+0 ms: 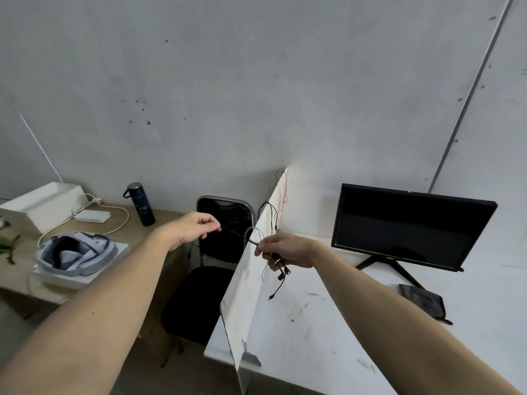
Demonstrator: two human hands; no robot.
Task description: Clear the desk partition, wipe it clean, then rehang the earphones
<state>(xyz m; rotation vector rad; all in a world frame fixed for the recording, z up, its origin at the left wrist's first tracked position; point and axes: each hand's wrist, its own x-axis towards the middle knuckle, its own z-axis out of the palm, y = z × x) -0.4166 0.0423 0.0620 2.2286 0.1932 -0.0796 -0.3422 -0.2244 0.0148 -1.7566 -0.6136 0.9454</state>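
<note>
— Fingers (261, 246) of the right hand (285, 250) are pinching a bunched black earphone cord (281, 273), see? Plugs and buds dangle below the fist, just off the partition (251, 283) and above the white counter (328, 323).

— And the left hand (195, 228)?

— Holding nothing. It hangs out over the black chair (225, 232) on the far side of the partition, fingers loosely curled, thumb and forefinger close but with nothing between them.

— So is the partition cleared?

— Not by my reckoning. A grey loop (253, 233) sits on the top edge right by the right hand's fingers; I can't tell whether it belongs to the pinched cord. Further back a black cord (269, 212) is draped over the edge, and beyond that some thin pale and reddish wires (282, 186) hang near the wall.

— Then the wiping hasn't started?

— I'd say not. The panel face shows smudges and scuffs, the counter too, and I see no cloth in either hand. A dark pouch (422, 300) lies by the monitor (407, 226), but that's no rag as far as I can tell.

— What's left, then?

— Most of it, I'd judge: lift off the remaining cords, find something to wipe with, clean the panel, then hang the earphones back.
</note>
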